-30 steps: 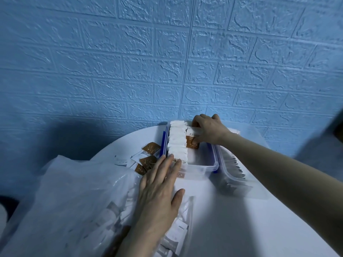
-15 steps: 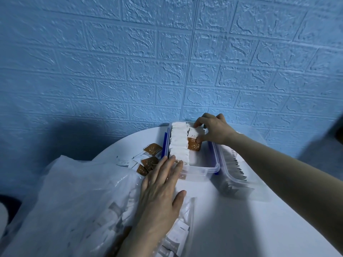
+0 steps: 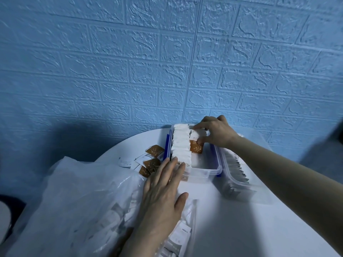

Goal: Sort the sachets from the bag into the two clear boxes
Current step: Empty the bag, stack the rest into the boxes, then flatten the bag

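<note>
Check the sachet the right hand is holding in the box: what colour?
Sachet: white top, brown bottom with pale specks. Head view, the only one.

Crinkled translucent plastic bag (image 3: 78, 197): glossy, creased. Two clear plastic boxes (image 3: 202, 170) (image 3: 239, 182): smooth, shiny. White paper sachets (image 3: 181, 143): matt. Round white desk (image 3: 241, 219): smooth. Blue embossed brick-pattern wall (image 3: 167, 62): rough.

A single head-worn view looks forward and down, close over the round table (image 3: 241, 219) toward the blue wall (image 3: 167, 62).
</note>
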`<action>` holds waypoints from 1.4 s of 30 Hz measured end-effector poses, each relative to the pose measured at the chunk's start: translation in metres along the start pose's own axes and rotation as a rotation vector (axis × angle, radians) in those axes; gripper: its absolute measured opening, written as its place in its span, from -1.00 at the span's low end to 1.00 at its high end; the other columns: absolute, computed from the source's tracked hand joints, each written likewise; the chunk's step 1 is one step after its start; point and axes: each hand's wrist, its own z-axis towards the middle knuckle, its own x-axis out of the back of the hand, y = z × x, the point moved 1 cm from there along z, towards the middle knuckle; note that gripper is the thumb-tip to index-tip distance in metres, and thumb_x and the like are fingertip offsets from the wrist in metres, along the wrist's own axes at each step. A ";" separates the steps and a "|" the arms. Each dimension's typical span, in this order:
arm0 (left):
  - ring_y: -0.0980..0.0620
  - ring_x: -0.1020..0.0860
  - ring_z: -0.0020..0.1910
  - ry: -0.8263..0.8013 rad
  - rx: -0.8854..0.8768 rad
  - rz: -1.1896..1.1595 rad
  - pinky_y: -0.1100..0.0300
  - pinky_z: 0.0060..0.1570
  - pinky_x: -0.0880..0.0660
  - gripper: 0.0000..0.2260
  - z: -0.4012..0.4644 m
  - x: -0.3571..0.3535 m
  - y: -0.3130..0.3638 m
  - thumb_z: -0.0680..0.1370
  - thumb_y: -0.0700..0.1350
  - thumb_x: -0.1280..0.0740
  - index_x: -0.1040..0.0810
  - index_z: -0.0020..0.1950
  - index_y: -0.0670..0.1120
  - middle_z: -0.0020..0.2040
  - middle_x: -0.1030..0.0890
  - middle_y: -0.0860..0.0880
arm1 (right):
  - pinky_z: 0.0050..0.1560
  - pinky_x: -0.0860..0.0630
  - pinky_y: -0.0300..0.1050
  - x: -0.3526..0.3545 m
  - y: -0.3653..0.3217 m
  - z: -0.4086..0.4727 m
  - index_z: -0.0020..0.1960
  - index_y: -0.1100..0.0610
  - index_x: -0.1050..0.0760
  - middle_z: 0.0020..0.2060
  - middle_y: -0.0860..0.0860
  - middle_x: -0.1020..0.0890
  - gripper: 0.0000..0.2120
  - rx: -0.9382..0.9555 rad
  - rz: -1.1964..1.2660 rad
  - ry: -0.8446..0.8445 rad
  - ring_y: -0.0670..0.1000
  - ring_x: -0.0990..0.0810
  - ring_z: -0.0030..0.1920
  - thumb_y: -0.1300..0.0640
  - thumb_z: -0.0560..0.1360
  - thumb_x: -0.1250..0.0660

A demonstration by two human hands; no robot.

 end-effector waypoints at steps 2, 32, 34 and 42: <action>0.10 -0.20 0.48 0.008 -0.005 0.002 0.01 0.22 -0.39 -0.45 0.000 0.000 0.000 0.46 0.13 -0.17 -0.27 0.45 0.07 0.48 -0.31 0.08 | 0.11 -0.11 -0.12 0.001 0.001 -0.002 0.30 -0.11 -0.49 0.14 -0.07 -0.49 -0.51 0.001 0.016 0.006 -0.03 -0.45 0.10 -0.08 0.40 -0.48; -0.12 -0.45 0.35 -0.244 0.246 0.233 -0.25 0.20 -0.38 -0.21 -0.118 0.092 -0.018 0.36 0.48 -0.11 -0.53 0.26 -0.12 0.36 -0.49 -0.11 | 0.23 -0.31 -0.38 -0.027 -0.161 -0.201 0.34 0.03 -0.45 0.20 -0.19 -0.46 -0.41 0.217 0.597 -0.141 -0.18 -0.39 0.24 -0.18 0.39 -0.46; -0.09 -0.53 0.24 -0.196 0.261 0.175 -0.12 0.23 -0.43 -0.33 -0.119 0.090 -0.020 0.37 0.33 -0.26 -0.50 0.31 -0.10 0.29 -0.54 -0.05 | 0.17 -0.33 -0.33 -0.029 -0.167 -0.195 0.32 0.02 -0.44 0.10 -0.24 -0.45 -0.41 0.268 0.579 -0.183 -0.22 -0.38 0.16 -0.21 0.39 -0.46; 0.16 -0.57 -0.17 0.104 0.491 -0.297 0.50 -0.24 -0.46 -0.70 -0.118 0.105 -0.030 0.61 -0.22 -0.24 -0.52 0.32 -0.02 0.09 -0.62 0.06 | 0.40 -0.21 -0.19 -0.035 -0.187 -0.184 0.51 0.00 -0.21 0.41 -0.07 -0.35 -0.16 0.348 0.566 -0.197 -0.09 -0.26 0.39 -0.20 0.36 -0.48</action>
